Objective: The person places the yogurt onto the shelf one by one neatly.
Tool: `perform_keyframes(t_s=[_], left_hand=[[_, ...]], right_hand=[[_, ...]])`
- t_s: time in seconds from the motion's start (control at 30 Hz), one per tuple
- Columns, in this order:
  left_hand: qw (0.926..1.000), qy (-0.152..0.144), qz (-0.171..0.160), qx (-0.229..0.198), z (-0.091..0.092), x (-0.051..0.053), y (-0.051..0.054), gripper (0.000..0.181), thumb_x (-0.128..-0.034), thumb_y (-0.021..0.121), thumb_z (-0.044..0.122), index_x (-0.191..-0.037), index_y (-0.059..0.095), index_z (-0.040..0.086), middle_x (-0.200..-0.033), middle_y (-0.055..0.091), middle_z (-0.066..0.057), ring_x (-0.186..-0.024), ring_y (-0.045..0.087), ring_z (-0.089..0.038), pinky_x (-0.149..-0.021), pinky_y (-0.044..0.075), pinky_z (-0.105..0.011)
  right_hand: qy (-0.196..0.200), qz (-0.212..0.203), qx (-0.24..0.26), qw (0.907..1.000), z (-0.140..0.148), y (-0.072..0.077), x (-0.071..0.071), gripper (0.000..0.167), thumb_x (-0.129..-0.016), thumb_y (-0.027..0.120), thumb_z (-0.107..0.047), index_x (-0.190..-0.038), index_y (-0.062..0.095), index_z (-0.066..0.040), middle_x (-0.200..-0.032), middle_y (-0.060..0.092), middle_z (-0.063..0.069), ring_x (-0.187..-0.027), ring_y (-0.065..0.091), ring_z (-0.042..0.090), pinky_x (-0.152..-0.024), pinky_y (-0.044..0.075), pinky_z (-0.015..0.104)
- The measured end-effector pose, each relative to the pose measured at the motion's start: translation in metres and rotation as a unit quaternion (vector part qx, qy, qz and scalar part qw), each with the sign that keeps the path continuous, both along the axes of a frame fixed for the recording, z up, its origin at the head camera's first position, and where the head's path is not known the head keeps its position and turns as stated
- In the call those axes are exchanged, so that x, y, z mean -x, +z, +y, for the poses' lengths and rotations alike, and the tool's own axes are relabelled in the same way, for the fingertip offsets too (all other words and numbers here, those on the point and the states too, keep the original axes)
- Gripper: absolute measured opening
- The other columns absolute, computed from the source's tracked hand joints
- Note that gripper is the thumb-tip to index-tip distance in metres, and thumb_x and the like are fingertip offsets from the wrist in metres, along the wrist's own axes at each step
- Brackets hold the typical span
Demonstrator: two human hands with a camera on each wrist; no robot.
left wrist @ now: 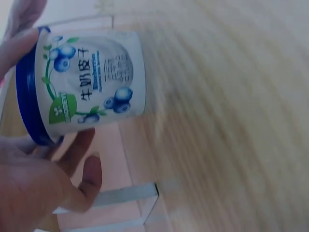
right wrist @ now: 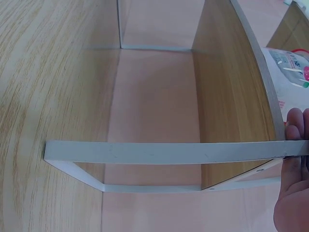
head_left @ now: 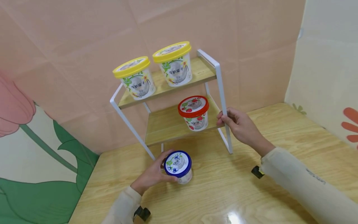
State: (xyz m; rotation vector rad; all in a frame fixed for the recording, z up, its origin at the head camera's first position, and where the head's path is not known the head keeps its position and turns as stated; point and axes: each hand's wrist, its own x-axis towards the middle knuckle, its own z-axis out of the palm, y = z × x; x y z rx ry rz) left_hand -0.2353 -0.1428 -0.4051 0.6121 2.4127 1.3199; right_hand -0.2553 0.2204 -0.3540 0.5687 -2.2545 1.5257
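My left hand (head_left: 153, 175) grips a paper tub with a blue lid (head_left: 178, 163), thumb at the near side and fingers at the far side of its rim. Blueberries are printed on this blue-lidded tub (left wrist: 91, 82) in the left wrist view. It is upright, low over or on the table in front of the shelf; whether its base touches cannot be told. With my right hand (head_left: 241, 127) I hold the white front right leg (right wrist: 159, 153) of a two-tier shelf (head_left: 163, 124), at the height of its lower board. A red-lidded tub (head_left: 194, 113) stands on that board, near this hand.
Two yellow-lidded tubs (head_left: 139, 82) (head_left: 176, 67) stand on the upper board (head_left: 202, 70), the left one close to its front edge. The shelf is on a wood-grain table (head_left: 223, 186) against a pink backdrop (head_left: 223, 31). A flower-printed panel (head_left: 56, 149) borders the left side.
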Motion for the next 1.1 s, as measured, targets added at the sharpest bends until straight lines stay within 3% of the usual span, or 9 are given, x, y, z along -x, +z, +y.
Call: perform_keyframes(t_s=[0.1,0.27,0.47,0.6,0.7,0.8,1.0,1.1], left_hand=[[0.9992,0.037,-0.003,-0.015,0.005,-0.005,-0.002,0.103,-0.0703,0.092,0.018,-0.154,0.032,0.023,-0.149,0.042,-0.011,-0.124,0.048,-0.030,-0.099,0.045,-0.041],[0.9905,0.124,-0.013,-0.059,0.020,-0.021,-0.002,0.106,-0.0661,0.092,0.008,-0.153,0.032,0.014,-0.149,0.040,-0.016,-0.134,0.043,-0.035,-0.112,0.038,-0.052],[0.9772,0.189,0.056,-0.079,0.040,-0.036,-0.007,0.105,-0.0600,0.092,0.002,-0.148,0.034,0.003,-0.145,0.038,-0.021,-0.132,0.044,-0.038,-0.113,0.033,-0.047],[0.9719,0.206,0.072,-0.088,0.045,-0.039,-0.011,0.105,-0.0578,0.093,0.004,-0.146,0.036,0.005,-0.144,0.039,-0.019,-0.131,0.045,-0.036,-0.114,0.032,-0.045],[0.9739,0.195,0.064,-0.096,0.044,-0.039,-0.012,0.107,-0.0577,0.093,0.004,-0.147,0.034,0.006,-0.146,0.038,-0.019,-0.133,0.043,-0.036,-0.115,0.030,-0.046],[0.9791,0.166,0.038,-0.112,0.039,-0.038,-0.010,0.113,-0.0591,0.093,0.006,-0.151,0.028,0.008,-0.151,0.034,-0.017,-0.136,0.041,-0.034,-0.115,0.031,-0.043],[0.9846,0.083,-0.069,-0.138,0.021,-0.027,-0.005,0.121,-0.0656,0.092,0.007,-0.158,0.015,0.018,-0.158,0.029,-0.011,-0.143,0.034,-0.032,-0.119,0.027,-0.047],[0.9842,0.064,-0.099,-0.133,0.016,-0.022,-0.007,0.123,-0.0655,0.092,0.007,-0.159,0.014,0.020,-0.160,0.028,-0.011,-0.146,0.029,-0.033,-0.123,0.020,-0.054]], right_hand=[[0.001,0.000,0.002,1.0000,0.000,0.000,-0.001,0.018,-0.105,0.049,-0.014,-0.106,0.062,-0.002,-0.092,0.071,0.003,-0.085,0.070,0.004,-0.082,0.056,0.015],[0.001,-0.003,0.002,1.0000,-0.001,0.001,0.000,0.019,-0.105,0.049,-0.014,-0.106,0.062,-0.001,-0.092,0.071,0.004,-0.085,0.070,0.004,-0.083,0.055,0.014],[-0.002,0.000,-0.001,1.0000,0.001,0.001,-0.001,0.021,-0.106,0.048,-0.015,-0.107,0.062,0.001,-0.093,0.071,0.006,-0.086,0.070,0.003,-0.083,0.054,0.011],[0.002,-0.004,0.002,1.0000,0.000,0.001,-0.001,0.020,-0.106,0.048,-0.014,-0.107,0.062,0.000,-0.094,0.071,0.007,-0.086,0.070,0.003,-0.083,0.054,0.012],[0.004,-0.006,0.004,1.0000,-0.001,0.001,-0.002,0.020,-0.105,0.048,-0.014,-0.107,0.062,0.001,-0.094,0.071,0.008,-0.086,0.070,0.003,-0.083,0.054,0.012],[0.005,-0.005,0.004,1.0000,-0.001,0.002,-0.002,0.021,-0.106,0.048,-0.014,-0.108,0.062,0.000,-0.095,0.070,0.009,-0.087,0.070,0.004,-0.084,0.054,0.012],[0.004,0.000,-0.001,1.0000,0.000,0.000,0.001,0.022,-0.106,0.048,-0.015,-0.108,0.062,0.001,-0.094,0.071,0.006,-0.086,0.070,0.004,-0.083,0.054,0.011],[0.004,-0.001,-0.001,1.0000,0.000,-0.001,0.001,0.022,-0.106,0.048,-0.015,-0.108,0.062,0.001,-0.094,0.071,0.007,-0.086,0.071,0.004,-0.083,0.054,0.012]])
